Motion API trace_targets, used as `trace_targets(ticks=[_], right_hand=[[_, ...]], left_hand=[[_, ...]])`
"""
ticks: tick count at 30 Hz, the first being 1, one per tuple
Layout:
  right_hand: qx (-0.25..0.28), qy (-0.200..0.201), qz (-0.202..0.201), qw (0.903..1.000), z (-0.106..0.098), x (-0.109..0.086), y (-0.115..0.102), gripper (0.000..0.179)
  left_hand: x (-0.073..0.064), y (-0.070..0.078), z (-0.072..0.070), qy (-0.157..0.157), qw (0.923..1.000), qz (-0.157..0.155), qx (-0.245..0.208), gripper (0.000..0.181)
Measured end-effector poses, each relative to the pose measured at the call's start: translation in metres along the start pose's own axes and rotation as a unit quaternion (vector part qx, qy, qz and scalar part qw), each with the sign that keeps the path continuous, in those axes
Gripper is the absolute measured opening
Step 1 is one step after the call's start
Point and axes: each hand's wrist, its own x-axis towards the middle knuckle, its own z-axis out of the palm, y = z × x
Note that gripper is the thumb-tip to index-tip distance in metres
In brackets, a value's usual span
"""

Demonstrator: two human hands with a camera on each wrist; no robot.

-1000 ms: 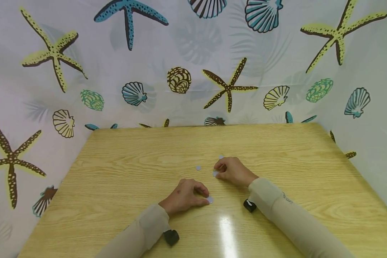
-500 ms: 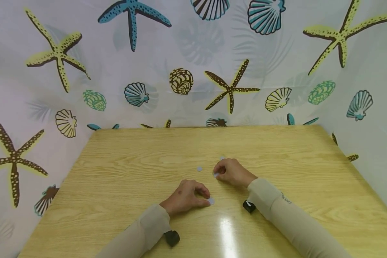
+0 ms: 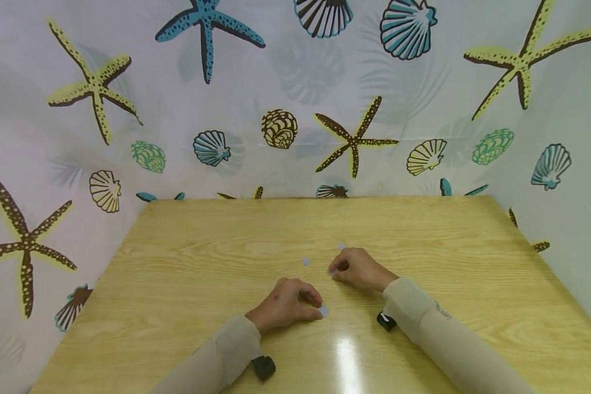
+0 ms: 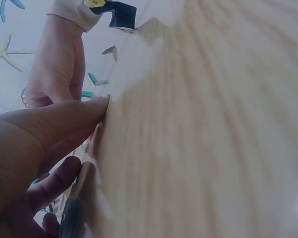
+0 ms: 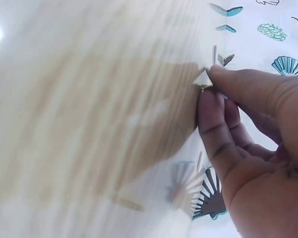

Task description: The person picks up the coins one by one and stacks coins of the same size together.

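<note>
In the head view four hands' breadths are not needed to see the layout: my left hand (image 3: 287, 302) lies low over the wooden table (image 3: 216, 230), thumb and index finger at the two sides of a small pale round disc (image 3: 323, 311). Farther up and to the right, my right hand (image 3: 359, 268) pinches another small pale disc (image 3: 332, 272), mostly covered by the fingertips. The right wrist view shows this disc (image 5: 203, 79) tilted between thumb and finger, close to the tabletop. In the left wrist view, the left thumb (image 4: 84, 114) reaches down to the wood.
Two more pale discs lie flat on the table, one (image 3: 306, 262) left of the right hand and one (image 3: 342, 246) just beyond it. A white cloth (image 3: 246, 87) printed with starfish and shells hangs behind and along both sides.
The right thumb and fingers have closed in on their disc, which now shows less and is tilted. The left hand keeps its place at its disc; the head view has shifted slightly.
</note>
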Motion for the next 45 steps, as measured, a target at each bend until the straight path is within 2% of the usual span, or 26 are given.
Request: trace_targets(ticks=[12,23,29,45], right_hand=[[0.080,-0.005,0.007,0.9967,-0.003,-0.008,0.008,0.014],[0.119,-0.013,0.015,0.9927,-0.008,-0.020,0.004,0.016],[0.131,-0.020,0.009,0.9912,-0.008,-0.023,0.002,0.018],[0.154,-0.034,-0.003,0.9874,0.001,-0.038,-0.008,0.018]], left_hand=[[-0.002,-0.001,0.002,0.002,1.0000,0.001,-0.006,0.016],[-0.003,0.002,0.002,-0.003,0.9999,-0.007,-0.007,0.018],[-0.002,0.003,0.000,-0.002,0.9999,-0.014,-0.001,0.017],[-0.001,0.002,-0.001,0.000,1.0000,-0.007,0.005,0.015]])
